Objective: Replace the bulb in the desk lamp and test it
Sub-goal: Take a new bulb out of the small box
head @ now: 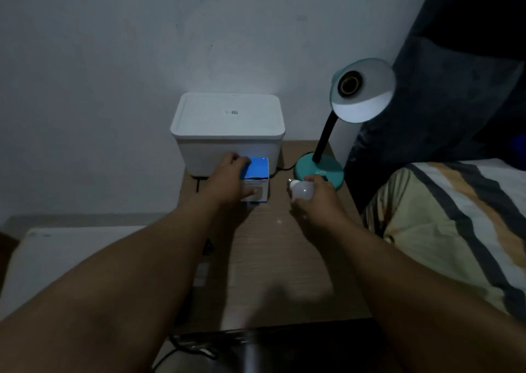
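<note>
Head cam shows the bulb (302, 190) wrapped in the right hand (316, 194), metal base pointing left, hovering just over the counter (270, 258) right beside the lamp (320, 169) foot. Left hand (227, 180) is clamped around the blue-and-white box (256, 179), thumb on the front face, fingers over the top, holding it down in front of the white bin (227, 133). Lamp shade (363, 90) is tilted toward the camera and the socket (348, 83) looks empty, so I'd guess the swap is about halfway. Can't tell if this bulb is the old or new one, honestly.

If it's the new one: let go of the box, steady the shade with the left hand, line the threads up straight with the socket and turn gently, don't force it. Grip the bulb low near the base, not by the dome. Room's pretty dim, so go by feel. Bed (455, 230) sits just right of the counter.
</note>
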